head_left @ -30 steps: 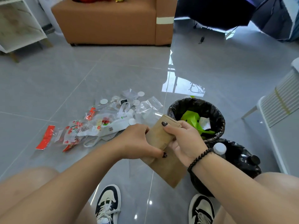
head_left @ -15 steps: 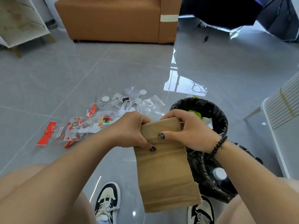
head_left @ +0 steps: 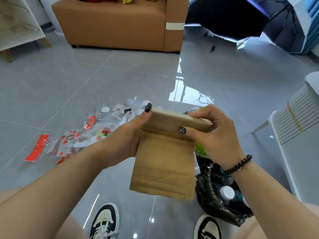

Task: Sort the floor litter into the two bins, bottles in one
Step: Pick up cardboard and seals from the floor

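Litter (head_left: 72, 140) of clear wrappers and red packets lies spread on the grey floor (head_left: 69, 87) to my left, far of my forearm. Since half a second ago the view has tipped up, showing more of the brown sofa (head_left: 117, 26) and the dark umbrella (head_left: 241, 19), and both my hands have lifted with the brown paper bag (head_left: 164, 166). Its top fold, flat against the bag before, now stands out as a thicker band tilted toward me.

Two bins lined with black plastic sit right of the bag. The near bin (head_left: 212, 187) holds a bottle with a white cap (head_left: 227, 193). The far bin (head_left: 201, 150) is mostly hidden behind the bag and my right hand; only some green shows in it.

The bag hangs in the air with its long axis running far to near, folded end far and bottom edge nearest me. My left hand (head_left: 127, 135) pinches the fold's left end, and my right hand (head_left: 214, 135) clamps the right end, thumb (head_left: 187, 131) on the near face.
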A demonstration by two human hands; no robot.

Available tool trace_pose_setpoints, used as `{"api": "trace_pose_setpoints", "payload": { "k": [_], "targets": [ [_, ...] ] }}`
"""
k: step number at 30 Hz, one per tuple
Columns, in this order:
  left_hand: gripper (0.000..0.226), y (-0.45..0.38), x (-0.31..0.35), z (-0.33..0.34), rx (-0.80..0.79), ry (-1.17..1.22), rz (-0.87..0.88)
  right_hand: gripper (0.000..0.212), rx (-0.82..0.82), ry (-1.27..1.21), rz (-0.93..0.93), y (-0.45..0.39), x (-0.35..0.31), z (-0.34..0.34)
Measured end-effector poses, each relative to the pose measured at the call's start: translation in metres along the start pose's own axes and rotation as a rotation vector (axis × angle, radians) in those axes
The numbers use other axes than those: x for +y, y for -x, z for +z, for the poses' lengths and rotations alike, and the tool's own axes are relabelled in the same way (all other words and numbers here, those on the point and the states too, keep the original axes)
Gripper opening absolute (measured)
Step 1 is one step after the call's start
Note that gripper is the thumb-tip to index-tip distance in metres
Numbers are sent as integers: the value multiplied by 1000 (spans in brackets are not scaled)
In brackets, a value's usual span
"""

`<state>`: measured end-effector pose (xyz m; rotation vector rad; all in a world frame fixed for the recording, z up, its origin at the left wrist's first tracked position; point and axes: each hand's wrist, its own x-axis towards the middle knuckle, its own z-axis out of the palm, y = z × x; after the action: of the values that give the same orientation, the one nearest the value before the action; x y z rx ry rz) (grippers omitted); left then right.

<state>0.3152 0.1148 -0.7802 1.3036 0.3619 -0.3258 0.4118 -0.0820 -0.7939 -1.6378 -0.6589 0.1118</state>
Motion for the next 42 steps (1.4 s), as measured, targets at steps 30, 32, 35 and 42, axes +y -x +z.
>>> {"api": "trace_pose_setpoints", "payload": {
  "k": [30,32,35,42],
  "targets": [
    [56,-14,-9,-4,69,-144,105,74,-177,-274,300,0,5,-14],
    [55,-15,-6,0,88,-141,77,72,-181,-275,243,0,6,-14],
    [53,-12,0,4,58,-107,32,72,-221,-233,138,-1,7,-16],
    [62,-14,4,2,5,-88,-90,70,-166,-323,105,7,11,-9]
  ]
}}
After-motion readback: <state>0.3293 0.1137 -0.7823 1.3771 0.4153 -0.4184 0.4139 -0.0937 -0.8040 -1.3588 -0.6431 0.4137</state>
